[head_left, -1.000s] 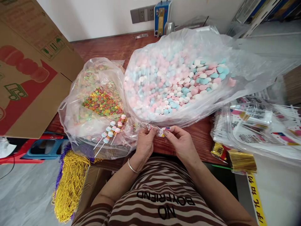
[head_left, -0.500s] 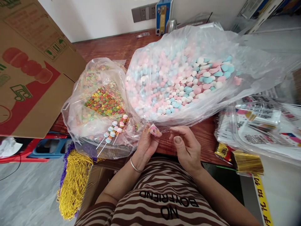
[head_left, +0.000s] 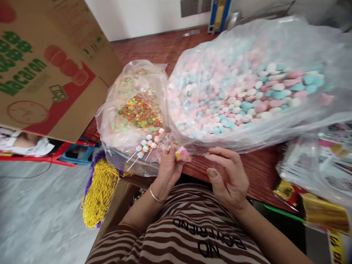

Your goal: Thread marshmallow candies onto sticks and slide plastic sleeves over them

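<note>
My left hand, with a white bangle at its wrist, pinches a small packet with a pink, white and yellow print. To its right, over the table edge, my right hand is held with thumb and fingers apart and nothing visible in it. Left of my left hand, several skewers of pastel candies on white sticks lie on a clear bag of small ring-shaped candies. Behind both hands, a large clear bag holds pink, blue and white candies.
A big cardboard box stands at the left on the table. Printed plastic packaging and a bundle of gold ties lie at the right. Yellow beaded strands hang below the left table edge. A blue device stands by the wall.
The view has turned left, so the table things appear farther right. My right hand has opened wider, its thumb lower and farther from the fingers. My left hand keeps the packet.
</note>
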{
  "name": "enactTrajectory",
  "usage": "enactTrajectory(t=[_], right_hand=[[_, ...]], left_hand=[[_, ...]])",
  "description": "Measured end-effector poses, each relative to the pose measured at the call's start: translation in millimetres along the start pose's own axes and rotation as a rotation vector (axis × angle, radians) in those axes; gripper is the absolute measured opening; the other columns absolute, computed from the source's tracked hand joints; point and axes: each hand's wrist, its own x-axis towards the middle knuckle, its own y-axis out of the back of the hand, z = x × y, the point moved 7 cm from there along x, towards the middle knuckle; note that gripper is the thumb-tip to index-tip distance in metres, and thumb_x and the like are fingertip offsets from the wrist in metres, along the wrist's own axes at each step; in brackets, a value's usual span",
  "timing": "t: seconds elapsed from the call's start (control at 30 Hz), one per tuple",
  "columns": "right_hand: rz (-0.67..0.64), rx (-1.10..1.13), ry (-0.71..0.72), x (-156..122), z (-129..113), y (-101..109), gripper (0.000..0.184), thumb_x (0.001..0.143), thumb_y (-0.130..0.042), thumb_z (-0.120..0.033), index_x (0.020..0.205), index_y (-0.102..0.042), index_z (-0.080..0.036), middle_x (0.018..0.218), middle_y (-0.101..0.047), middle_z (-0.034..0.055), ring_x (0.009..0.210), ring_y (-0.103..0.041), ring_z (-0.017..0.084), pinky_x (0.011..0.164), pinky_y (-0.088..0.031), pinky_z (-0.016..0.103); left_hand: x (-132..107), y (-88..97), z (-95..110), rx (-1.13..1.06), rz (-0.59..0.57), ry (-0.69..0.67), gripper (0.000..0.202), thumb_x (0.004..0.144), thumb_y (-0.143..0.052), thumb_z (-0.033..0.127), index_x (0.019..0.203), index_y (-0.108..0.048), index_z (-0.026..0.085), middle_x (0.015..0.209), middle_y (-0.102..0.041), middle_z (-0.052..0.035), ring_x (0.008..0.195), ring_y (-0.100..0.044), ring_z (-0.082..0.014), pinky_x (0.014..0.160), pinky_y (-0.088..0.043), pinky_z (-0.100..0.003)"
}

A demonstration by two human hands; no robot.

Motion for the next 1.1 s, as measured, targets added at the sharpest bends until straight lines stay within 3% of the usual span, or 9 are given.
enactTrajectory(t=[0.1,0.2,0.27,0.43,0.57,0.63,0.73,0.93,1.1], right_hand=[[-0.202,0.006,0.013,8.4,1.5,-38.0,0.019,0.097,-0.059,-0.018,0.114,-0.066,-0.02,0.107,-0.067,0.009,0.1,-0.065,0.022,0.09,-0.054,0.036],[-0.567,-0.109,0.098,8.9,-7.4,-111.8,0.015,0.1,-0.054,-0.019,0.1,-0.069,-0.018,0.093,-0.068,0.0079,0.088,-0.064,0.021,0.08,-0.051,0.033],[-0.762,-0.224,0.206,6.7,-21.4,-166.3,0.018,0.1,-0.053,-0.017,0.095,-0.07,-0.017,0.092,-0.069,0.0092,0.087,-0.063,0.023,0.079,-0.049,0.035],[-1.003,-0.312,0.416,6.1,-62.7,-285.5,0.024,0.098,-0.047,-0.01,0.106,-0.07,-0.009,0.116,-0.068,0.0193,0.102,-0.062,0.028,0.083,-0.048,0.039],[-1.053,-0.335,0.419,12.0,-75.7,-332.2,0.022,0.095,-0.048,-0.005,0.098,-0.07,-0.006,0.109,-0.07,0.0201,0.094,-0.064,0.026,0.078,-0.047,0.037],[-1.048,-0.346,0.414,18.5,-77.9,-327.7,0.023,0.095,-0.046,-0.004,0.1,-0.069,-0.007,0.105,-0.071,0.0185,0.092,-0.065,0.025,0.077,-0.046,0.037],[-0.992,-0.394,0.354,37.0,-68.2,-284.4,0.028,0.098,-0.04,-0.006,0.113,-0.063,-0.009,0.107,-0.07,0.019,0.092,-0.067,0.027,0.072,-0.046,0.035],[-0.952,-0.75,-0.116,59.7,16.2,-170.6,0.022,0.101,-0.043,-0.017,0.106,-0.064,-0.014,0.093,-0.074,0.0141,0.083,-0.072,0.026,0.063,-0.041,0.029],[-0.89,-0.772,-0.105,33.0,34.9,-143.9,0.024,0.099,-0.042,-0.012,0.098,-0.066,-0.015,0.092,-0.074,0.0124,0.075,-0.072,0.024,0.057,-0.039,0.028]], left_hand=[[-1.4,49.1,72.9,-0.037,0.104,-0.259,0.031,0.074,-0.085,0.021,0.07,-0.055,0.017,0.058,-0.055,0.0074,0.05,-0.05,-0.0061,0.051,-0.042,-0.018],[-15.5,103.8,140.4,-0.095,0.172,-0.519,0.039,0.074,-0.08,0.009,0.063,-0.043,0.017,0.054,-0.047,0.009,0.047,-0.041,-0.0039,0.049,-0.038,-0.017],[-27.8,134.5,165.0,-0.123,0.211,-0.627,0.041,0.075,-0.08,0.009,0.062,-0.041,0.017,0.054,-0.045,0.0087,0.048,-0.041,-0.0038,0.049,-0.036,-0.017],[-42.3,176.8,163.5,-0.166,0.284,-0.635,0.035,0.076,-0.08,0.011,0.067,-0.046,0.017,0.056,-0.049,0.008,0.05,-0.042,-0.0046,0.05,-0.036,-0.018],[-37.3,190.2,156.3,-0.164,0.289,-0.601,0.036,0.077,-0.081,0.015,0.067,-0.046,0.017,0.056,-0.048,0.008,0.049,-0.042,-0.0045,0.051,-0.035,-0.018],[-32.0,193.3,157.9,-0.149,0.278,-0.595,0.037,0.077,-0.081,0.016,0.067,-0.045,0.017,0.056,-0.048,0.0083,0.049,-0.041,-0.0044,0.051,-0.034,-0.018],[-22.4,193.4,158.6,-0.181,0.271,-0.579,0.038,0.075,-0.081,0.012,0.066,-0.044,0.017,0.055,-0.048,0.0085,0.049,-0.041,-0.0045,0.051,-0.034,-0.018],[5.4,165.4,137.2,-0.253,0.239,-0.468,0.035,0.082,-0.079,0.016,0.067,-0.047,0.017,0.056,-0.046,0.0083,0.047,-0.04,-0.0043,0.048,-0.035,-0.017],[30.4,125.5,111.1,-0.276,0.166,-0.367,0.038,0.084,-0.08,0.028,0.066,-0.048,0.018,0.058,-0.048,0.0067,0.048,-0.041,-0.0039,0.048,-0.036,-0.017]])
